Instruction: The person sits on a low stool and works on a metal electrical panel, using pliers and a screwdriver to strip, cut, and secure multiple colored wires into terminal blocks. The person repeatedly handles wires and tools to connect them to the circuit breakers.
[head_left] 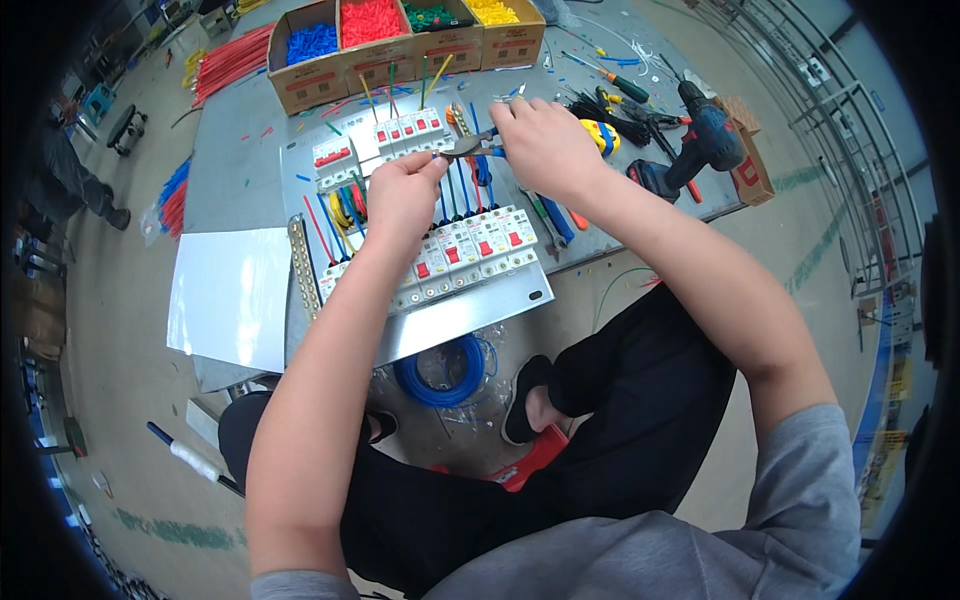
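Note:
My right hand (545, 145) is closed round the blue handles of a pair of pliers (466, 146), whose grey jaws point left. At the jaw tips the fingers of my left hand (403, 197) are pinched together; what they hold is too small to make out. Both hands are above a metal mounting plate (470, 318) carrying a front row of white circuit breakers (456, 250) with red switches. Coloured wires (463, 188) stand up from that row. Farther back sits a second row of breakers (408, 130). My left forearm hides part of the front row.
Cardboard bins (430, 48) of blue, red, green and yellow caps line the table's back. A cordless drill (700, 140), a yellow tape measure (603, 136) and screwdrivers (625, 84) lie right. A white sheet (228, 298) is left, red wires (232, 64) far left, a blue wire coil (440, 372) below.

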